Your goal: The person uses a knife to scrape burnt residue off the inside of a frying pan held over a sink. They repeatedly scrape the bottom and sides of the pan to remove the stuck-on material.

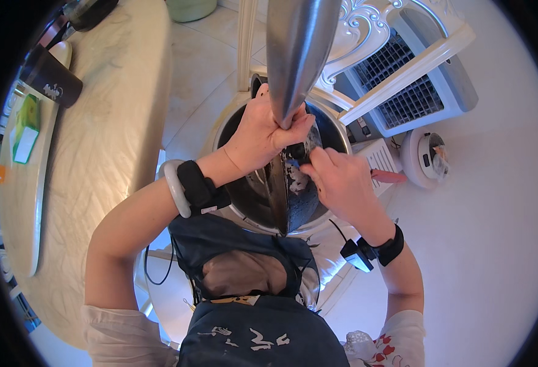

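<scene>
My left hand (pixel 262 130) grips the base of a brushed-metal handle (pixel 301 55) that rises toward the camera. Below that hand, a pan (pixel 303 204) is held on edge, its blackened, crusty underside turned to the right. Pale bare patches show where the crust is broken. My right hand (pixel 344 183) is closed against this underside, near the dark handle joint. From behind it sticks out the pinkish-red handle (pixel 388 176) of a tool; the tool's working end is hidden. Beneath the pan sits a wide metal pot (pixel 218 137) with a dark inside.
On the left runs a marble-look table (pixel 126 105) with a dark cup (pixel 51 75) and a green box (pixel 25 128). A white carved chair (pixel 388 69) stands ahead. Behind it are a grey appliance with a grille (pixel 452 87) and a round white device (pixel 416 160) on the floor.
</scene>
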Demonstrator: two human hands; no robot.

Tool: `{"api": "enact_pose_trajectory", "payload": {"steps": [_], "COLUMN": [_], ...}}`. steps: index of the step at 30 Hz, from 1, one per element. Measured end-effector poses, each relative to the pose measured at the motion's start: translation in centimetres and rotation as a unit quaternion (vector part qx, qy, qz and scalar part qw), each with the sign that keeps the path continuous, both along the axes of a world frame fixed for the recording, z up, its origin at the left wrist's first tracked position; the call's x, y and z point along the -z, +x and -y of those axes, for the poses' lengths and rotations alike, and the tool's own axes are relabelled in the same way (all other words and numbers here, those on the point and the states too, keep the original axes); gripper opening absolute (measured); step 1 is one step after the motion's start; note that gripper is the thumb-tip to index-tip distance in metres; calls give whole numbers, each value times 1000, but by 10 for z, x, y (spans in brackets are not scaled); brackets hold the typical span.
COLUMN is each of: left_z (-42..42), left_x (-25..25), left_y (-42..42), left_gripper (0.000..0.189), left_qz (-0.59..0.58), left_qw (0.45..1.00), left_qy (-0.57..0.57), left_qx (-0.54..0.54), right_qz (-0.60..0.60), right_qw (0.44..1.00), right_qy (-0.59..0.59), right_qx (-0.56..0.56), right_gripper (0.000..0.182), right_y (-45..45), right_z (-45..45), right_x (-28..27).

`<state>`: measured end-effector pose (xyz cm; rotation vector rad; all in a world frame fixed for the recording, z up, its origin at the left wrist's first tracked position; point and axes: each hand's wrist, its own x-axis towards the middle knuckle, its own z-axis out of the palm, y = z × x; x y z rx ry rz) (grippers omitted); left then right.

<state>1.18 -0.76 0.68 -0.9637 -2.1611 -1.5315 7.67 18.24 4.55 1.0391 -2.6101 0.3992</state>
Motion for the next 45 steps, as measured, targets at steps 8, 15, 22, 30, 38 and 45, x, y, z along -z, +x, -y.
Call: {"api": "enact_pose_trajectory", "payload": {"steps": [8, 15, 22, 30, 38, 45], "left_z": [0, -2, 2, 0, 0, -2], "left_x": [1, -2, 2, 0, -1, -1], "left_y": [1, 2, 2, 4, 5, 4], "left_gripper": [20, 25, 15, 17, 18, 19], "left_qz": [-8, -1, -7, 0, 5, 1], "left_qw": [1000, 998, 1000, 1000, 1000, 999], "left_qy": [27, 50, 8, 5, 20, 37], "left_qx": [-11, -25, -3, -4, 5, -4], "right_qz": [23, 40, 25, 7, 0, 32], "right_qw": [1000, 999, 1000, 1000, 1000, 999], "right_qy": [-8, -25, -11, 1, -10, -1], "right_qx": [-13, -24, 0, 11, 5, -3], "right_gripper": [25, 24, 24, 24, 25, 25], "right_y": [0, 5, 4, 2, 0, 9], "right_z": [-1, -2, 1, 2, 3, -3], "right_x": [3, 8, 8, 6, 5, 8]}}
